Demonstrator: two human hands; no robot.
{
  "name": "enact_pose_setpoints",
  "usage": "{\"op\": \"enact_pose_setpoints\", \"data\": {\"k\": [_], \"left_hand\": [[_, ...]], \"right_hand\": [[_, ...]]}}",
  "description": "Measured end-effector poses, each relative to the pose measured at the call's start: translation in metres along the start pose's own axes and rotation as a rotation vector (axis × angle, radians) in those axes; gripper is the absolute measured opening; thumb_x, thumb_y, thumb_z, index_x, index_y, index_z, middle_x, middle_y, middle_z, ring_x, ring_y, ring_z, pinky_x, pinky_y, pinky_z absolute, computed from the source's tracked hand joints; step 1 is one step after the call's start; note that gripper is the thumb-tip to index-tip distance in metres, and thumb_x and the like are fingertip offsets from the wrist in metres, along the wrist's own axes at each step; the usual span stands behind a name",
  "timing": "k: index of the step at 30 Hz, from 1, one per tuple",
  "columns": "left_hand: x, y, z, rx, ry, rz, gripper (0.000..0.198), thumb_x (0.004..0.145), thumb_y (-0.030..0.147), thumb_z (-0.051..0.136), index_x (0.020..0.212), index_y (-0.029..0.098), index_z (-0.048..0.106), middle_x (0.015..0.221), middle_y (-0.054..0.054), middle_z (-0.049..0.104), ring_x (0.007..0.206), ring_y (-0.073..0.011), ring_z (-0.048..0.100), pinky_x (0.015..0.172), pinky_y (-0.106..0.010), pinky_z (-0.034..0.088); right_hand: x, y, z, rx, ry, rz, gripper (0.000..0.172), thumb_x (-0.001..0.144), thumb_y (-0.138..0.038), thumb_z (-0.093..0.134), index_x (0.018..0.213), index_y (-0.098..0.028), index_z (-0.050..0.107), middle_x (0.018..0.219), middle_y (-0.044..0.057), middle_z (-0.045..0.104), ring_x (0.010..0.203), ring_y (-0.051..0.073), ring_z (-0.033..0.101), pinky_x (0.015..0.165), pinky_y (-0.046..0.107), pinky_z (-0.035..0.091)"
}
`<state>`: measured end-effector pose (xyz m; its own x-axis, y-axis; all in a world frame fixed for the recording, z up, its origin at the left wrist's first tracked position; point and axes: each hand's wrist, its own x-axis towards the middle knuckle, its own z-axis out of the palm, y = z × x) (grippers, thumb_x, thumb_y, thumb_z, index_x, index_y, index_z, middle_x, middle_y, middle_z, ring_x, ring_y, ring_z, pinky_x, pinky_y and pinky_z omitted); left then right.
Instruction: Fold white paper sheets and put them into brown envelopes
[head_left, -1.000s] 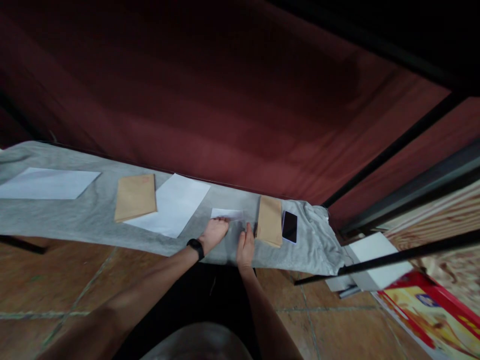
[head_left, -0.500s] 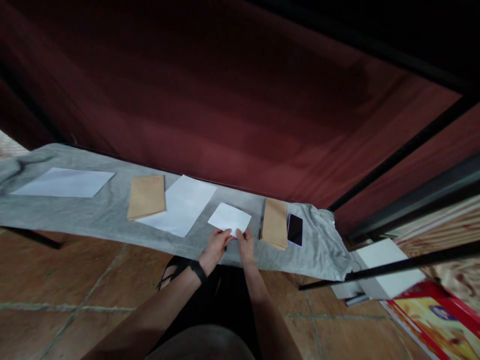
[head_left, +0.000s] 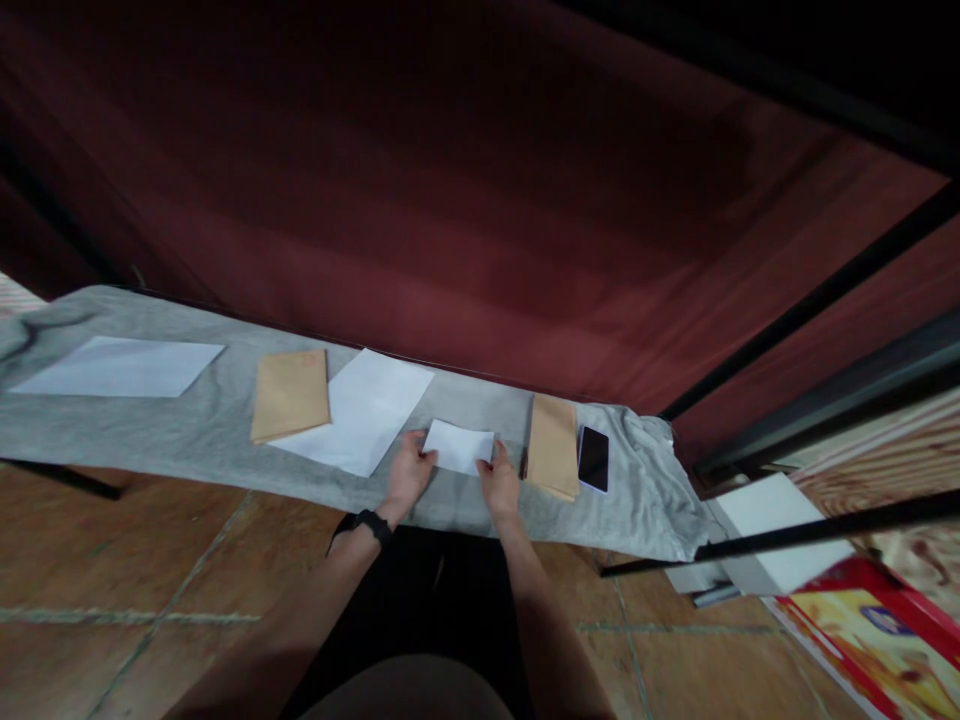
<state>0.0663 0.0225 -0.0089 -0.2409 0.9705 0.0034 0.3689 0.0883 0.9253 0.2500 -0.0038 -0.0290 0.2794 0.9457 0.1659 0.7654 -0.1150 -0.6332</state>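
A small folded white paper lies on the grey cloth in front of me. My left hand, with a black wristband, grips its left edge. My right hand pinches its right edge. Both hands rest low on the cloth, near its front edge.
A large white sheet and a brown envelope lie to the left, another white sheet farther left. A brown envelope and a black phone lie to the right. A white box sits on the tiled floor at right.
The paper was opened out to a larger square half a second ago; now it is folded to a narrower strip, and my hands have moved apart to its two ends.
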Motion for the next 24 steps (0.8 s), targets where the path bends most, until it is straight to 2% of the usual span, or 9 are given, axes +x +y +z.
{"op": "enact_pose_setpoints", "data": {"k": [2,4,7,9,11,13,15,18,24], "left_hand": [[-0.004,0.001,-0.002,0.32,-0.037,0.071,0.044,0.083,0.021,0.06,0.127,0.019,0.058,0.08,-0.002,0.07,0.072,-0.0215,0.069,0.071,-0.033,0.053],[-0.008,0.004,-0.005,0.536,-0.076,0.119,0.045,0.088,0.022,0.053,0.133,0.018,0.056,0.092,-0.008,0.072,0.081,-0.0245,0.071,0.077,-0.036,0.054],[-0.014,0.008,-0.004,0.704,-0.044,0.26,0.044,0.09,0.019,0.047,0.133,0.016,0.057,0.119,-0.015,0.069,0.106,-0.028,0.067,0.095,-0.041,0.052],[-0.017,0.011,0.004,0.736,-0.02,0.4,0.046,0.091,0.016,0.044,0.135,0.014,0.056,0.139,-0.019,0.059,0.128,-0.0304,0.057,0.108,-0.045,0.044],[-0.021,0.013,0.019,0.707,-0.121,0.55,0.049,0.093,0.016,0.04,0.141,0.014,0.054,0.153,-0.018,0.048,0.142,-0.0292,0.044,0.117,-0.048,0.036],[-0.023,0.013,0.039,0.657,-0.357,0.66,0.049,0.099,0.021,0.034,0.143,0.014,0.052,0.155,-0.014,0.049,0.146,-0.0242,0.041,0.121,-0.044,0.033],[-0.023,0.011,0.055,0.663,-0.476,0.651,0.051,0.102,0.027,0.029,0.146,0.011,0.051,0.154,-0.015,0.051,0.146,-0.0226,0.042,0.121,-0.043,0.032],[-0.018,0.005,0.065,0.721,-0.454,0.623,0.057,0.103,0.036,0.028,0.15,0.01,0.047,0.159,-0.015,0.044,0.151,-0.0245,0.035,0.124,-0.045,0.027],[0.001,-0.01,0.042,0.835,-0.329,0.586,0.063,0.103,0.04,0.026,0.154,0.006,0.04,0.162,-0.018,0.036,0.154,-0.0259,0.027,0.126,-0.046,0.021]], "right_hand": [[-0.007,-0.003,-0.001,-0.169,0.003,-0.05,0.048,0.095,-0.024,0.056,0.142,-0.016,0.054,0.113,0.014,0.074,0.099,0.028,0.071,0.087,0.037,0.053],[-0.015,-0.004,-0.002,-0.286,0.018,-0.1,0.044,0.097,-0.024,0.054,0.139,-0.016,0.057,0.125,0.017,0.069,0.111,0.03,0.066,0.095,0.042,0.05],[-0.024,-0.003,-0.002,-0.329,0.042,-0.171,0.04,0.101,-0.024,0.048,0.139,-0.017,0.058,0.137,0.017,0.063,0.122,0.03,0.06,0.103,0.044,0.046],[-0.029,-0.001,0.0,-0.312,0.037,-0.223,0.04,0.102,-0.021,0.044,0.139,-0.019,0.059,0.143,0.014,0.06,0.128,0.027,0.057,0.108,0.043,0.042],[-0.03,0.0,0.002,-0.299,0.022,-0.257,0.042,0.101,-0.018,0.042,0.14,-0.02,0.059,0.145,0.012,0.06,0.133,0.024,0.054,0.112,0.042,0.039],[-0.029,0.001,0.004,-0.29,0.015,-0.259,0.046,0.101,-0.016,0.039,0.143,-0.018,0.056,0.146,0.012,0.059,0.136,0.023,0.052,0.115,0.042,0.036],[-0.028,0.001,0.006,-0.27,0.019,-0.236,0.048,0.101,-0.015,0.036,0.145,-0.016,0.055,0.146,0.013,0.059,0.136,0.022,0.052,0.116,0.042,0.036],[-0.026,0.001,0.009,-0.252,0.045,-0.197,0.048,0.101,-0.015,0.034,0.144,-0.013,0.056,0.145,0.014,0.06,0.137,0.022,0.052,0.116,0.041,0.036],[-0.028,0.003,0.01,-0.281,0.076,-0.242,0.047,0.101,-0.016,0.038,0.144,-0.012,0.056,0.15,0.014,0.056,0.14,0.024,0.049,0.119,0.043,0.033]]}}
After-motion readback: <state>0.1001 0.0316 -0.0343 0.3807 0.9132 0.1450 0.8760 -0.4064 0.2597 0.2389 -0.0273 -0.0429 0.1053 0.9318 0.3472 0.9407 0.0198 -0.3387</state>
